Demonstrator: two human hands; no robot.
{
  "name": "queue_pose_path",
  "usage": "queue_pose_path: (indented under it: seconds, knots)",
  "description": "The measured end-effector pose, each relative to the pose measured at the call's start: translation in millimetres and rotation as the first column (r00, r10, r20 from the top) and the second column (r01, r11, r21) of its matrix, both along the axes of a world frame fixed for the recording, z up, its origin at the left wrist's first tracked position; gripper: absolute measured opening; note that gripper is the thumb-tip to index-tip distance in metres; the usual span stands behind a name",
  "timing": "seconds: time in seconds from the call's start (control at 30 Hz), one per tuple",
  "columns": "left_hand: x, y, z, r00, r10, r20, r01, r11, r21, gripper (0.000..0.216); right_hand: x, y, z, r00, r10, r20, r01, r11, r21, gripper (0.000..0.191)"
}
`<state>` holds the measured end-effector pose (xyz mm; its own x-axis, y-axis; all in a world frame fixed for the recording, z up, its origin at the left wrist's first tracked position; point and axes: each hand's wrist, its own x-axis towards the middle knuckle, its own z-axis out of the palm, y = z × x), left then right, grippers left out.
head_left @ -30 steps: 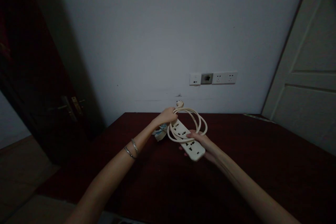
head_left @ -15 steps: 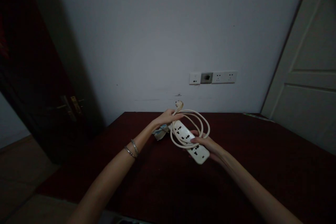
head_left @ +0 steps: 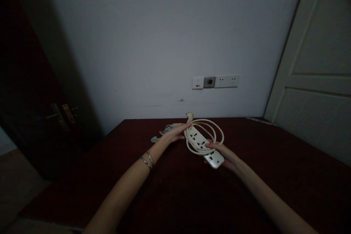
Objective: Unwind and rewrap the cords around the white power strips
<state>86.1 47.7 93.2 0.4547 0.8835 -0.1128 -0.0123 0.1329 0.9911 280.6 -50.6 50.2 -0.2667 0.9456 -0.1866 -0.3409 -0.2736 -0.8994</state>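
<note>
The power strip [head_left: 205, 145] is up over the dark red table [head_left: 274, 175], with its cord [head_left: 210, 128] in loops on top. Our right hand [head_left: 223, 152] grips its near end, and our left hand [head_left: 177, 132] pinches the cord by the plug [head_left: 189, 116].

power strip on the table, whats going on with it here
A person holds a white power strip just above a dark red table. The right hand grips the strip's near end, thumb on top. The left hand holds the cord, which is looped in a coil over the strip, close to the plug that sticks up past the fingers. A pale tangle of wire lies on the table behind the left hand. Wall sockets sit on the wall beyond.
</note>
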Motion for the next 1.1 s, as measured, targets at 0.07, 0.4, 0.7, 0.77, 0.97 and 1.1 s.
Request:
queue_pose_path:
  seconds: [0.07, 0.4, 0.7, 0.77, 0.97, 1.1]
  knots:
    - [18, 5, -6.9, 0.997, 0.073, 0.020, -0.072, 0.997, -0.013, 0.050, 10, 8, -8.7, 0.999, -0.044, -0.001, 0.044, 0.999, -0.016, 0.035]
    - [133, 19, -57.9, 0.955, 0.279, 0.101, -0.261, 0.951, -0.163, 0.034, 54, 34, -24.9, 0.956, -0.287, -0.062, 0.283, 0.957, -0.067, 0.031]
    - [213, 10, -71.6, 0.961, 0.246, 0.129, -0.226, 0.963, -0.149, 0.021, 137, 54, -37.4, 0.765, -0.614, 0.195, 0.628, 0.778, -0.016, 0.025]
    - [221, 5, -76.6, 0.963, 0.240, 0.120, -0.223, 0.965, -0.141, 0.024, 158, 57, -40.1, 0.685, -0.669, 0.288, 0.694, 0.719, 0.018, 0.020]
    - [221, -1, -91.8, 0.968, 0.233, 0.088, -0.219, 0.965, -0.146, 0.024, 202, 57, -41.9, 0.481, -0.703, 0.523, 0.759, 0.633, 0.153, 0.020]
    - [213, -3, -96.2, 0.969, 0.234, 0.072, -0.222, 0.964, -0.145, 0.022, 216, 59, -40.5, 0.390, -0.672, 0.629, 0.702, 0.660, 0.269, 0.024]
